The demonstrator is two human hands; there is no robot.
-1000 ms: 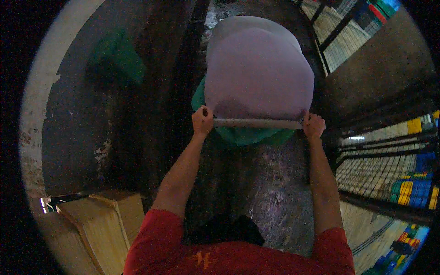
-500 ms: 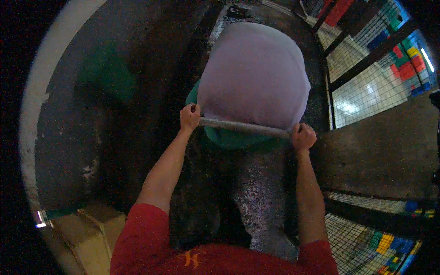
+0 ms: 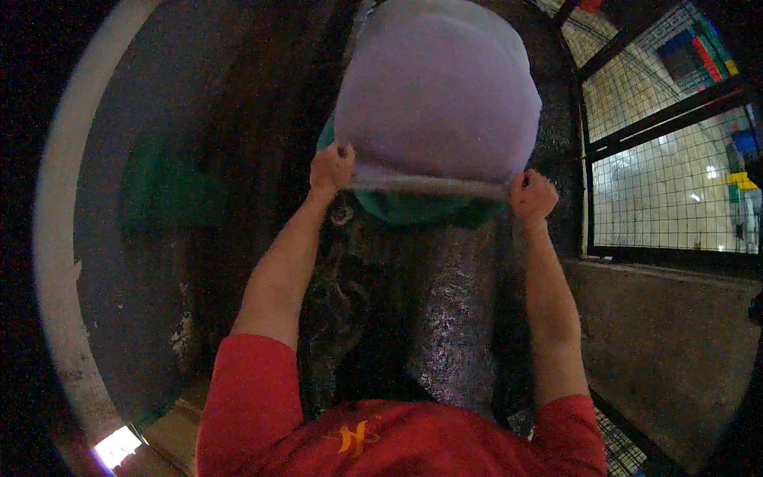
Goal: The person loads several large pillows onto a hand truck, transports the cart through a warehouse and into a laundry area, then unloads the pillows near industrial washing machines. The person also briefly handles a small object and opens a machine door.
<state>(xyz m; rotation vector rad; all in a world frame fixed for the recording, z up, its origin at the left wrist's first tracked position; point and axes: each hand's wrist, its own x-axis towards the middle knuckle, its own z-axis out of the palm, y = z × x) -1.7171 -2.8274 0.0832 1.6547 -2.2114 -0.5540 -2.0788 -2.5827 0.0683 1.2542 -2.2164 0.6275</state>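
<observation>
Both my arms reach forward, and my hands grip the two ends of a straight grey bar (image 3: 429,187). My left hand (image 3: 331,168) is closed at the bar's left end, and my right hand (image 3: 534,196) is closed at its right end. Just beyond the bar sits a large, rounded, pale lilac load (image 3: 437,95) with a smooth, cloth-like surface. Below and beside it shows the green edge (image 3: 421,210) of something curved, mostly covered. What carries the load is hidden.
A dark, wet-looking floor (image 3: 457,318) runs ahead. On the right stand a wire mesh partition (image 3: 668,187) and a low grey wall (image 3: 668,342). A grey wall (image 3: 111,270) with a blurred green patch (image 3: 167,187) lines the left. A cardboard box (image 3: 175,433) is at the lower left.
The load, bar and both hands sit higher in the picture. The mesh partition has shifted, and the box at lower left has slid mostly out of view. Both hands keep their grip.
</observation>
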